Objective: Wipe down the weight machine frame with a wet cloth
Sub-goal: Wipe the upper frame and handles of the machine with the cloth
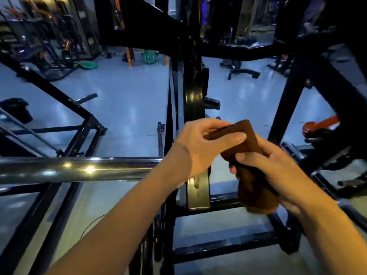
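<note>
Both hands point(200, 147), brown cloth point(244, 155) (folded), black frame point(193, 92)

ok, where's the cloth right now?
Head view, right of centre: the brown cloth is held between both hands, left hand pinching its top, right hand gripping lower, in front of the black upright.

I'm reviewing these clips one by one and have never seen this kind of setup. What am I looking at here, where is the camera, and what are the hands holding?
There is no robot here. The single picture comes from a wide-angle camera worn on a person's head, looking forward and down, so the two bare arms are the wearer's own. The left hand and the right hand both grip a folded brown cloth, held in the air and not touching any metal. Around them stands the black weight machine frame, with a shiny chrome bar crossing at the left. Behind is a pale gym floor with green weight plates in the distance. Whether the cloth is wet cannot be seen.
</note>
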A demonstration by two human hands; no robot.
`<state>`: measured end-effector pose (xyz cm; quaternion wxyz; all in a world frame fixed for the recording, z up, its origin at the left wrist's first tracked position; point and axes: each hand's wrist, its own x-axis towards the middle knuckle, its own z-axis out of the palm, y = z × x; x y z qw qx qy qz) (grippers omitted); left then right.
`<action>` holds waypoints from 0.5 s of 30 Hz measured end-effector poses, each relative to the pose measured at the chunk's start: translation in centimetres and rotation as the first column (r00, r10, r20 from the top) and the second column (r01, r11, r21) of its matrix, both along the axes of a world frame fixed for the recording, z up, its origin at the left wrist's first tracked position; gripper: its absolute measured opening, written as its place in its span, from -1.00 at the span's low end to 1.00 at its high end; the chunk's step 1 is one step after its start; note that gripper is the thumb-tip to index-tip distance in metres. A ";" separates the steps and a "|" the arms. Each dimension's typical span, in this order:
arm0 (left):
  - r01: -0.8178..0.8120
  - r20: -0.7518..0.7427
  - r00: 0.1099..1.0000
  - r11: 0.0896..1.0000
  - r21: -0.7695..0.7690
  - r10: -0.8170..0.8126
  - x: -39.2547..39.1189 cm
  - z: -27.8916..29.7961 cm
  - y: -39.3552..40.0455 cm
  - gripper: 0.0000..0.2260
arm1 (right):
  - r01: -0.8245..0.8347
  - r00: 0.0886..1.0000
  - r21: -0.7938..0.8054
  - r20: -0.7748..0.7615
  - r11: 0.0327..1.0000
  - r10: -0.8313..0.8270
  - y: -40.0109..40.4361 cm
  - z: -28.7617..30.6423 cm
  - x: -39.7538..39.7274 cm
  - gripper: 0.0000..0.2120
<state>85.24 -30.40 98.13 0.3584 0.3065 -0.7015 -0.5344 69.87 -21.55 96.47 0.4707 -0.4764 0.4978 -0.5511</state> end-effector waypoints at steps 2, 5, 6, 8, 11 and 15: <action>0.034 -0.026 0.999 0.997 0.076 -0.032 1.1 0.3 -0.5 -0.83 | -0.035 0.994 0.039 0.101 0.999 0.031 0.1 -0.5 0.7 -0.61; 0.109 -0.076 0.993 0.971 0.213 -0.095 2.8 0.4 -1.8 -0.78 | -0.139 0.955 0.083 0.274 0.987 0.111 -0.2 -1.1 1.7 -0.50; 0.142 -0.087 0.988 0.959 0.247 -0.124 3.2 0.4 -2.1 -0.74 | -0.188 0.934 0.081 0.323 0.979 0.152 -0.1 -1.2 2.1 -0.50; 0.209 -0.123 0.976 0.936 0.282 -0.181 4.0 0.0 -2.4 -0.67 | -0.287 0.842 0.060 0.492 0.956 0.222 -0.2 -1.9 2.7 -0.46; 0.179 -0.093 0.982 0.970 0.166 -0.165 4.9 -0.6 -2.5 -0.75 | -0.331 0.697 0.046 0.686 0.943 0.211 -0.4 -2.3 4.1 -0.41; -0.136 0.286 0.902 0.842 -0.521 0.323 8.0 -2.1 -3.6 -0.79 | 0.139 0.846 0.180 0.489 0.974 -0.211 -0.2 -1.5 4.9 -0.36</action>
